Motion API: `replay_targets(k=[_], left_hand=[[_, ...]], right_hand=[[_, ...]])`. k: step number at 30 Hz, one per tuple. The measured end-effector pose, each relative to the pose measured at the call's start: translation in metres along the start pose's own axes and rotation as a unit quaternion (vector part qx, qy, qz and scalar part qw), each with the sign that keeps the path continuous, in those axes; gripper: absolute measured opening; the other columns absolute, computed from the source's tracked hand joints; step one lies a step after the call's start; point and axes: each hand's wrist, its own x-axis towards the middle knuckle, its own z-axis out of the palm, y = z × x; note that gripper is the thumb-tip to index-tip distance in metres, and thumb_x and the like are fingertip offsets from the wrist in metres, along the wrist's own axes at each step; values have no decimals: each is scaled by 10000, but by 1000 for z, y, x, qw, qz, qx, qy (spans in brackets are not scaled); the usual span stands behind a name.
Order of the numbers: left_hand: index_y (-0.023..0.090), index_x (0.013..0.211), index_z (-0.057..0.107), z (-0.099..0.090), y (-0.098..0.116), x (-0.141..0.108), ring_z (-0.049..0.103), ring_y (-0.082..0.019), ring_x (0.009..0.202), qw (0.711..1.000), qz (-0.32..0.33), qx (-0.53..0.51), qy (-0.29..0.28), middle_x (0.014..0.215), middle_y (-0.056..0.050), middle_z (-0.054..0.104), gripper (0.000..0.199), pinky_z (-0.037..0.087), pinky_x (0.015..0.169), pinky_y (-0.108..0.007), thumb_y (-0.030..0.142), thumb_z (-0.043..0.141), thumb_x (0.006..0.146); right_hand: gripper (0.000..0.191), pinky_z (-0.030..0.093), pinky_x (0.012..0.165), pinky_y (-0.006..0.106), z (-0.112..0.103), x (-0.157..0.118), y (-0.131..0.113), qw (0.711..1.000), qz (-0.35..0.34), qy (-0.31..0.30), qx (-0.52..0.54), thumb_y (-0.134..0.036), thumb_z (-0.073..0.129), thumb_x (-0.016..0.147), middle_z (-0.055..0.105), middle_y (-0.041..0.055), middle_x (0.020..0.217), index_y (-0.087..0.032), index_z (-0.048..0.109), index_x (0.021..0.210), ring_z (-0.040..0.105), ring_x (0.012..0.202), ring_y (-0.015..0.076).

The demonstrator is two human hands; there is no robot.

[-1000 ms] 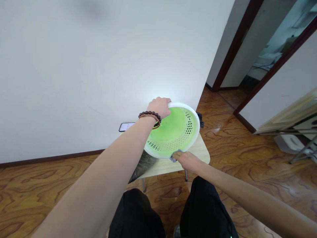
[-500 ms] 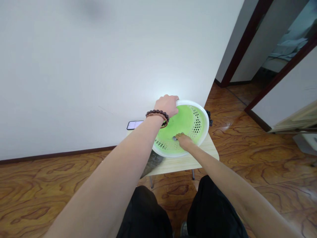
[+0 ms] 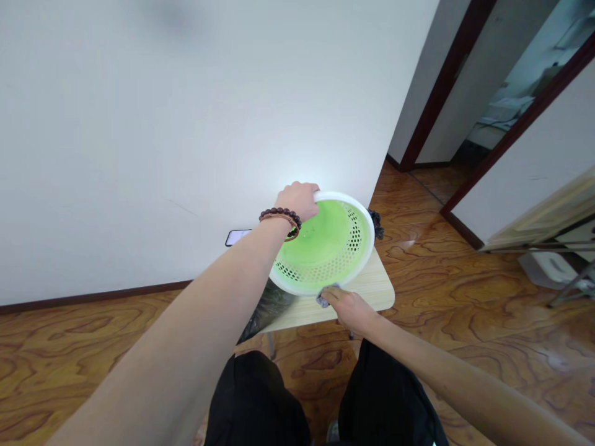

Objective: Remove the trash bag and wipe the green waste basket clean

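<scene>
A round basket [image 3: 320,232], green inside with a white rim and rows of holes, is tilted over a small light-wood table [image 3: 372,282]. My left hand [image 3: 300,199], with a beaded bracelet at the wrist, grips its rim at the far left. My right hand [image 3: 349,306] is closed on a crumpled grey cloth [image 3: 321,301] at the near rim, close to my body. Part of the basket's left side is hidden behind my left forearm.
A phone [image 3: 236,236] lies at the table's left by the white wall [image 3: 139,136]. Dark plastic bag material [image 3: 267,308] shows under the basket at left, and a black bunched thing [image 3: 377,224] behind it at right. A doorway stands to the right.
My right hand has moved with the cloth from the basket's inside to its near rim. My left hand keeps its grip on the rim. The whole view has shifted slightly.
</scene>
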Motion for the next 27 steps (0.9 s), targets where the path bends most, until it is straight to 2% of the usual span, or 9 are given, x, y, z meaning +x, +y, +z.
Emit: replay_targets(k=[4, 8, 12, 16, 21, 27], left_hand=[[256, 1029, 635, 1, -3, 1, 585, -221, 736, 1000, 7, 4, 14, 841, -95, 631, 352, 436, 638, -331, 295, 477, 717], [258, 1041, 629, 3, -6, 1, 585, -210, 751, 1000, 4, 13, 8, 833, -83, 631, 355, 436, 664, -322, 292, 490, 716], [262, 1081, 617, 3, -4, 0, 586, -216, 769, 1000, -3, 11, -2, 861, -86, 636, 386, 439, 686, -333, 256, 485, 718], [249, 1112, 602, 4, 1, 0, 582, -222, 807, 1000, 1, 15, -3, 907, -92, 638, 409, 442, 695, -332, 237, 486, 721], [263, 1084, 615, 4, 2, 1, 579, -225, 810, 1000, -19, 11, -5, 915, -89, 635, 392, 444, 686, -336, 242, 504, 709], [270, 1083, 620, 0, 2, -1, 577, -218, 783, 1000, -26, 8, -8, 894, -86, 639, 401, 446, 682, -336, 254, 522, 694]], right_hand=[[503, 423, 890, 285, -14, 5, 8, 998, 60, -5, 14, -3, 335, 789, 566, 100, 1176, -159, 464, 1249, 550, 1031, 175], [523, 407, 907, 302, -19, 46, 29, 994, 106, 29, -2, -10, 304, 806, 515, 117, 1264, -159, 439, 1289, 532, 1078, 189], [492, 398, 909, 306, -1, 92, 48, 989, 149, 5, 2, -16, 317, 815, 540, 105, 1247, -161, 501, 1247, 535, 1071, 191], [475, 305, 999, 298, 24, 115, 54, 987, 158, -11, -7, 5, 355, 796, 556, 112, 1234, -134, 552, 1205, 456, 1165, 184], [469, 376, 920, 288, 30, 107, 41, 988, 154, -20, 13, -23, 347, 811, 586, 89, 1190, -162, 542, 1215, 510, 1084, 180], [459, 367, 942, 275, 14, 63, 15, 996, 82, -1, 19, -28, 345, 814, 564, 73, 1224, -168, 530, 1211, 480, 1122, 172]])
